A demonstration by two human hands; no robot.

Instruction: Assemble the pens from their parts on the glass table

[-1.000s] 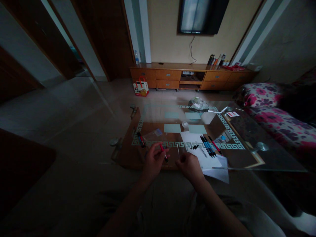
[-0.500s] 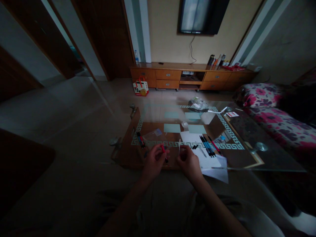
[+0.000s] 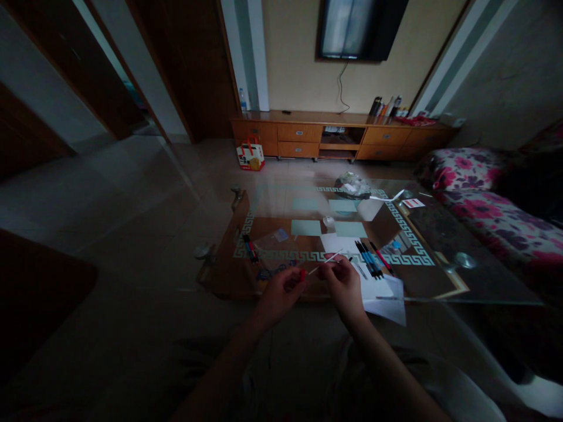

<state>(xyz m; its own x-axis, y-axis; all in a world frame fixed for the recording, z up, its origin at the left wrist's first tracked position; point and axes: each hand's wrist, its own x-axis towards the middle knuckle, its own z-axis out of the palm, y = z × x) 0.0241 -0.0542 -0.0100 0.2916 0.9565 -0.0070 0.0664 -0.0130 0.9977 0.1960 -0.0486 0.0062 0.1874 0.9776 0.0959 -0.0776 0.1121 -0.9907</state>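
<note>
My left hand [image 3: 280, 289] is closed around a red pen barrel [image 3: 301, 274] just over the near edge of the glass table [image 3: 440, 246]. My right hand [image 3: 345, 283] pinches a thin white refill [image 3: 324, 261], which slants down to the left with its lower end at the red barrel. Several blue and black pens [image 3: 368, 258] and a red one lie on white paper [image 3: 373, 287] right of my right hand. A few more pens [image 3: 250, 248] lie to the left.
On the table are pale green cards [image 3: 306, 227], a crumpled plastic bag [image 3: 352, 185] at the far edge and a red-and-white card [image 3: 413, 203]. A flowered sofa [image 3: 484, 199] stands to the right. A wooden cabinet [image 3: 343, 136] with a TV above lines the far wall.
The refill in my right hand has tipped from upright to slanting, its tip brought to the red barrel. My left hand has turned the barrel toward it, and the hands have drawn together.
</note>
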